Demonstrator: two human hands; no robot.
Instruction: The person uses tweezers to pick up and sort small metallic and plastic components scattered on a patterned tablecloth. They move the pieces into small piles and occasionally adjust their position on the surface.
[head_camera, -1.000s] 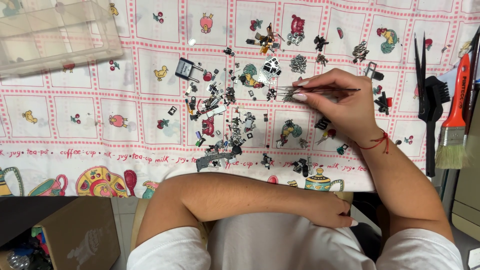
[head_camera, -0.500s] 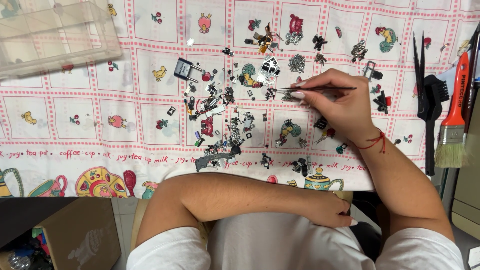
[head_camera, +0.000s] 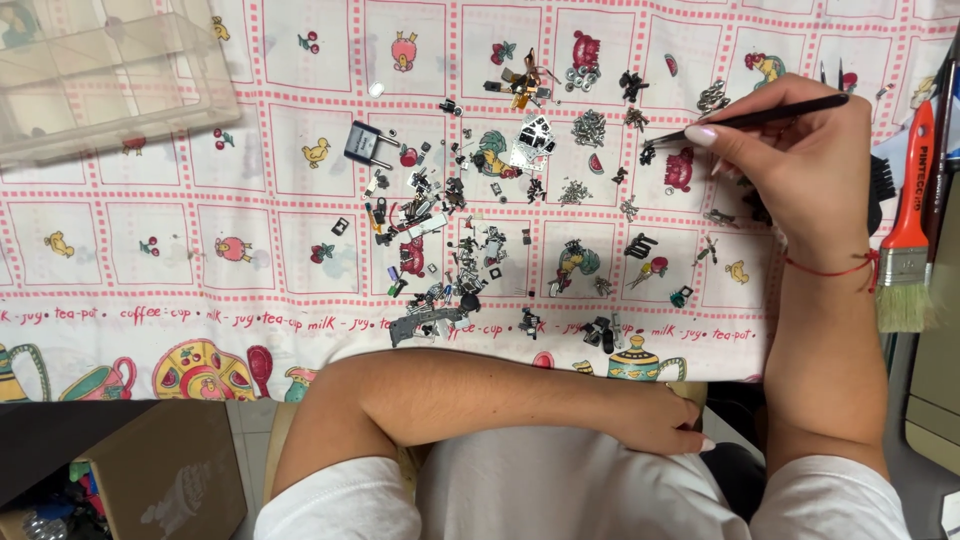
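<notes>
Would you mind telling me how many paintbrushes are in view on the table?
1: a paintbrush with an orange handle lies at the table's right edge, just beyond the right hand holding tweezers. Dark tools beside it may hide more.

The right hand (head_camera: 800, 165) pinches black tweezers (head_camera: 750, 120) near the tablecloth's (head_camera: 150, 270) far right corner, tips just beside a small dark part (head_camera: 648, 155). Scattered small metal parts (head_camera: 450, 250) cover the cloth's middle. The left hand (head_camera: 665, 420) rests flat against the white shirt below the near edge. A clear compartment box (head_camera: 110, 75) sits at the far left corner; an orange-handled paintbrush (head_camera: 910, 220) lies along the right edge.
</notes>
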